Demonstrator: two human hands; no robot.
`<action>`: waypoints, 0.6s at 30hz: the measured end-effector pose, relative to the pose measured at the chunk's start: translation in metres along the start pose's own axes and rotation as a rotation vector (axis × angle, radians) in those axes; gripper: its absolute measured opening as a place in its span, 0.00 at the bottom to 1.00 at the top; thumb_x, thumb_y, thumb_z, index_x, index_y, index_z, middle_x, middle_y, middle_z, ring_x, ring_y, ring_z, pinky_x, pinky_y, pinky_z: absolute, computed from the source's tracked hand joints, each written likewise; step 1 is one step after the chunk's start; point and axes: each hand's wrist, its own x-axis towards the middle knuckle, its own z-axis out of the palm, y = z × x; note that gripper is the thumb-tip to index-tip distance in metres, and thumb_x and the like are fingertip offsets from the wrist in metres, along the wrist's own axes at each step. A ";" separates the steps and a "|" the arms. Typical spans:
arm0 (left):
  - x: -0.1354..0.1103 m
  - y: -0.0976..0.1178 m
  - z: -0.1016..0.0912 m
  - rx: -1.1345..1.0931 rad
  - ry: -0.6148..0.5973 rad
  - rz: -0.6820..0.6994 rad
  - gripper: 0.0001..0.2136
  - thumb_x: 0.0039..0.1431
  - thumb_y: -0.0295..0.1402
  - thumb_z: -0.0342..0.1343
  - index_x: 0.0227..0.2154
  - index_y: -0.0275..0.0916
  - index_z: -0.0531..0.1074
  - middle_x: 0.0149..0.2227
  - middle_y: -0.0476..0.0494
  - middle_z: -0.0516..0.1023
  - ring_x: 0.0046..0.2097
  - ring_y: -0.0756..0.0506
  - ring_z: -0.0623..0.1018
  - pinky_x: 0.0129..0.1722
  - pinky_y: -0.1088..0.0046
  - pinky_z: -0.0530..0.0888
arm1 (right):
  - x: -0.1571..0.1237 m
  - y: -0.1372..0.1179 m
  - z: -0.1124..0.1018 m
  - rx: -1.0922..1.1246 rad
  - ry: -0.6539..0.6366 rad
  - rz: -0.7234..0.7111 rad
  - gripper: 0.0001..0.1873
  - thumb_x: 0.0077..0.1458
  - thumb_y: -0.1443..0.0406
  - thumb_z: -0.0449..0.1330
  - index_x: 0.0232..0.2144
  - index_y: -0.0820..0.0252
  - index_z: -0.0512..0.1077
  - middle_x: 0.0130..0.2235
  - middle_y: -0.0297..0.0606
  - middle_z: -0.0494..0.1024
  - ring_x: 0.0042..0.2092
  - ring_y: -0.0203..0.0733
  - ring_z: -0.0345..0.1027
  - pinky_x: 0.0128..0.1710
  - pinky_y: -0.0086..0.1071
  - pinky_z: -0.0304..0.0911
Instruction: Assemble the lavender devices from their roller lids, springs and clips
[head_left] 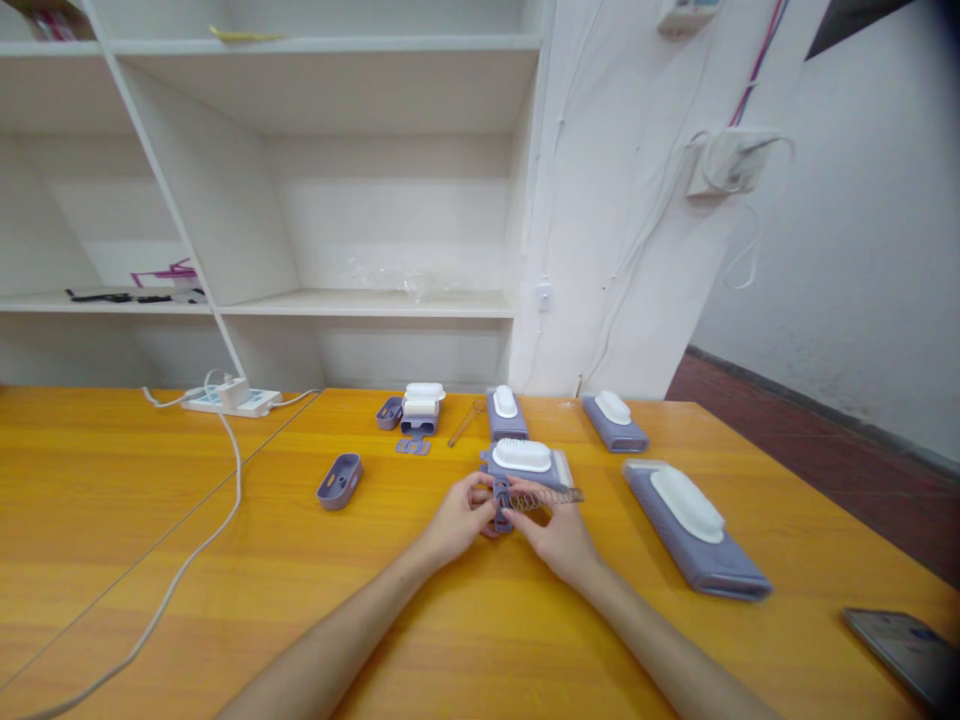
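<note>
My left hand point(463, 518) is closed on a small purple-grey plastic plate point(502, 503) with cut-outs, held upright above the table. From the right, my right hand point(561, 540) pinches a long thin metal coil spring point(556, 496) where it meets the plate. The spring's free end points right, over my right fingers. Whether the spring is hooked into the plate is too small to tell. Just beyond my fingers lies a purple-grey case with a white oval cap point(523, 455), partly hidden by my hands.
Similar cases lie around: a large one point(697, 535) at right, others point(615, 420) point(506, 415) behind. At the back are an upright unit point(421, 410), a flat plate point(413, 446) and another spring point(466, 422). An oval cap point(340, 482), cable point(238, 470), power strip point(251, 402) and phone point(904, 645) are also here.
</note>
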 end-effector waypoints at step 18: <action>0.000 0.001 -0.007 -0.034 -0.046 -0.031 0.29 0.48 0.41 0.59 0.51 0.31 0.61 0.28 0.43 0.75 0.30 0.47 0.77 0.29 0.72 0.73 | 0.006 0.003 0.003 0.220 0.022 0.108 0.17 0.39 0.61 0.67 0.35 0.59 0.76 0.39 0.41 0.79 0.41 0.47 0.73 0.43 0.39 0.68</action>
